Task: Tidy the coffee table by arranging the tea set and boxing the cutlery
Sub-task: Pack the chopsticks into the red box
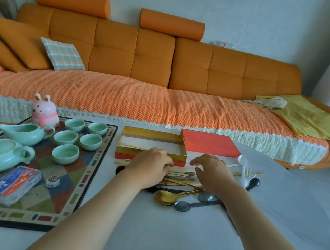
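My left hand (149, 164) curls onto the sticks (182, 172) just in front of the open box (128, 151), and my right hand (210, 171) hovers spread beside them. I'd square the bundle first, then lift it in level.

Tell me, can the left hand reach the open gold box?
Probably yes. The left hand rests on the wooden sticks just in front of the open gold box, and nothing stands between them.
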